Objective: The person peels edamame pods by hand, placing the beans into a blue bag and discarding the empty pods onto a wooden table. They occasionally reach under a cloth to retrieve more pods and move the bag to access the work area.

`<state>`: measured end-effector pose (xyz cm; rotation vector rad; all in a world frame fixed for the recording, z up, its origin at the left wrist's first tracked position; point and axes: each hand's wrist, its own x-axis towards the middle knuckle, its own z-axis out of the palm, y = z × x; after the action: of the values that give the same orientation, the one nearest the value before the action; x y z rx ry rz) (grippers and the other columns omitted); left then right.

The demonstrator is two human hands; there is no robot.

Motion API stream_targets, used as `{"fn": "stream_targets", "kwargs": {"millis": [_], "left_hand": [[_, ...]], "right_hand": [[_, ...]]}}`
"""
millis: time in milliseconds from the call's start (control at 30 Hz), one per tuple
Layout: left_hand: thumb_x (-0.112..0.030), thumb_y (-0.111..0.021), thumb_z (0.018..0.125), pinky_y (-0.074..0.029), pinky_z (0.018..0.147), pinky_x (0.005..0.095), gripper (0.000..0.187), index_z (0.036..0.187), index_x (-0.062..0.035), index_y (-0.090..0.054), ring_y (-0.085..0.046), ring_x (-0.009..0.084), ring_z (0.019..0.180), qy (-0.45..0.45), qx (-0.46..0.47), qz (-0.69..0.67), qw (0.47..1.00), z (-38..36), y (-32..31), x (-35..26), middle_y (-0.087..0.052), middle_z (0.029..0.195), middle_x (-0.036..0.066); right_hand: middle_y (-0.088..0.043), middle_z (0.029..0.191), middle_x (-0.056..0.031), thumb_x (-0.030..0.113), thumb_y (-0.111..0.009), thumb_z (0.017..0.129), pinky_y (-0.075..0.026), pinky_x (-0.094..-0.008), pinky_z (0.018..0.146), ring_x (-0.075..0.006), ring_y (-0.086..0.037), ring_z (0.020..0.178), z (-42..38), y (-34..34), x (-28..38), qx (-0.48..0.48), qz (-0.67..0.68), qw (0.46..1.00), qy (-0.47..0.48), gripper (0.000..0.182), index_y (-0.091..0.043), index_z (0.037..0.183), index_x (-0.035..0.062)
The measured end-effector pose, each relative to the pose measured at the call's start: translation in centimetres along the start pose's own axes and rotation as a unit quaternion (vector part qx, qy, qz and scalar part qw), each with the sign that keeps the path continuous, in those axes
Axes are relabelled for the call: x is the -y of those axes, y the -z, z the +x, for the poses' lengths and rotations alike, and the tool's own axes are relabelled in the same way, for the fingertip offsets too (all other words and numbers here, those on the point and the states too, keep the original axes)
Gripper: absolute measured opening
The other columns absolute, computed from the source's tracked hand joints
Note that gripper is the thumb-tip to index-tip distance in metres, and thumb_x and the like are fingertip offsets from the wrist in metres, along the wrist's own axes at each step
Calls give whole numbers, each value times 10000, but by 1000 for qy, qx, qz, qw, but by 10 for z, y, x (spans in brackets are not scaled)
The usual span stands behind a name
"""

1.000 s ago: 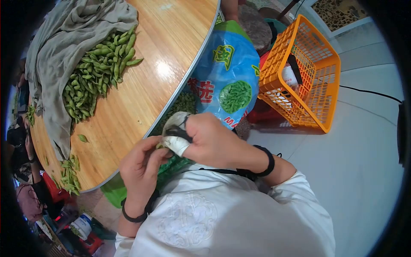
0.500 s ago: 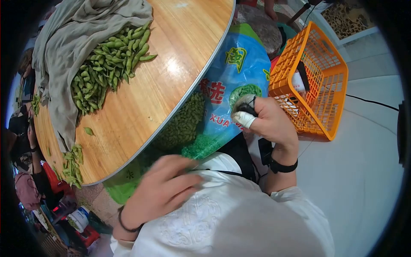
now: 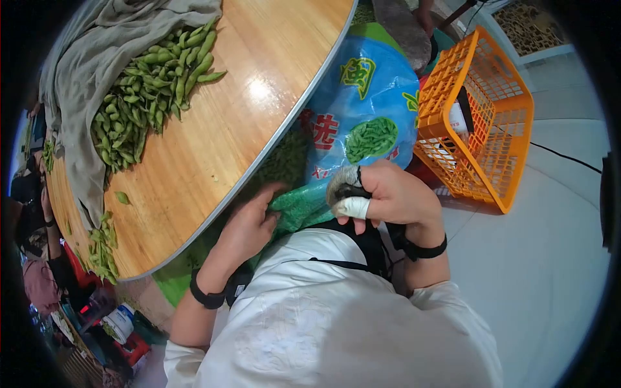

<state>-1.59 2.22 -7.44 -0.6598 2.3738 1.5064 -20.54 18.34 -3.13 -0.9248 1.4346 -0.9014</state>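
My left hand [image 3: 249, 223] is at the table's edge, with the green rim of a plastic bag [image 3: 362, 77] between its thumb and fingers; some fingertips are hidden. The bag is blue and green, printed with characters and a picture of pods, and green pods [image 3: 284, 158] fill its shaded mouth. My right hand [image 3: 391, 194] is closed in front of the bag, index finger curled against the thumb. White tape wraps that thumb, and a grey and black covering is on the index finger. What lies in its pinch, if anything, is hidden.
A round wooden table [image 3: 259, 71] bears a heap of green soybean pods [image 3: 155, 84] beside a grey cloth [image 3: 71, 97]. More pods [image 3: 102, 249] lie at its near edge. An orange plastic basket [image 3: 498, 139] stands at right. Other people's hands [image 3: 424, 18] show at the top.
My left hand has moved from in front of my shirt up to the bag's rim, which now sits higher. My right hand has come slightly left and down, still closed.
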Motion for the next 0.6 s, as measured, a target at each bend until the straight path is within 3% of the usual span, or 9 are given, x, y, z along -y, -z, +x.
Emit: {"fn": "stream_targets", "kwargs": {"millis": [67, 167, 233, 300, 367, 433, 467, 500, 600], "left_hand": [[50, -503, 792, -389, 913, 290, 414, 1199, -16, -468, -529, 203, 1060, 26, 13, -33, 999, 4, -2, 12, -565, 1122, 130], [15, -509, 808, -377, 921, 279, 400, 1206, -9, -469, -510, 189, 1070, 29, 5, -47, 998, 6, 1, 19, -548, 1148, 118], [0, -513, 811, -379, 920, 283, 410, 1219, -12, -463, -507, 186, 1073, 40, 13, -72, 997, 6, 2, 22, -548, 1150, 119], [-15, -518, 814, -382, 919, 287, 421, 1231, -15, -457, -505, 183, 1077, 49, 20, -97, 994, 3, 4, 21, -547, 1151, 120], [-35, -534, 810, -414, 906, 314, 444, 1245, -26, -444, -532, 289, 1079, 7, 110, -144, 983, -4, 8, 9, -551, 1147, 187], [-82, -548, 830, -391, 956, 361, 504, 1307, -32, -394, -458, 317, 1176, -178, 211, 6, 961, -10, 8, 8, -474, 1266, 197], [-157, -547, 856, -348, 997, 418, 524, 1336, -52, -364, -395, 399, 1211, -215, 215, 61, 951, -18, 0, 6, -367, 1340, 252], [-239, -518, 883, -280, 1039, 457, 531, 1356, -73, -343, -343, 426, 1241, -229, 201, 136, 943, -26, -13, 10, -301, 1372, 271], [-287, -488, 896, -230, 1061, 482, 542, 1369, -84, -321, -290, 436, 1272, -233, 208, 161, 936, -31, -15, 12, -297, 1374, 273]], "right_hand": [[-624, 619, -58, 196, -567, 833, -457, -256, 479, -127, -619, 521, 3, 3, -3, 2, -30, 1000, 10, 196, -583, 805, 2], [-611, 587, -63, 191, -562, 834, -454, -269, 469, -143, -621, 509, 6, 8, -10, 0, -74, 997, 32, 199, -564, 780, -1], [-630, 687, -35, 140, -575, 847, -459, -213, 462, -100, -613, 530, 7, 9, -17, 20, -98, 995, 23, 133, -581, 851, 8], [-613, 643, -42, 157, -564, 846, -448, -234, 455, -109, -601, 501, 8, 6, -8, 3, -81, 997, 12, 153, -572, 826, 5], [-597, 599, -49, 174, -552, 845, -437, -256, 447, -117, -589, 472, 7, 4, 5, -15, -67, 998, 3, 177, -563, 802, 3], [-589, 616, -30, 141, -558, 848, -419, -219, 434, -79, -556, 456, 3, 3, 14, -86, 3, 996, 16, 132, -577, 842, 10], [-581, 629, -6, 135, -567, 858, -398, -192, 421, -51, -518, 450, 1, 4, 14, -103, 46, 994, 8, 113, -587, 886, 27], [-581, 629, -6, 135, -567, 858, -398, -192, 421, -51, -518, 450, 2, 1, 16, -100, 41, 994, 10, 113, -587, 886, 27], [-573, 647, 25, 178, -547, 890, -381, -179, 423, -31, -499, 474, 13, -12, 14, -145, 159, 976, -18, 127, -582, 902, 56]]}}
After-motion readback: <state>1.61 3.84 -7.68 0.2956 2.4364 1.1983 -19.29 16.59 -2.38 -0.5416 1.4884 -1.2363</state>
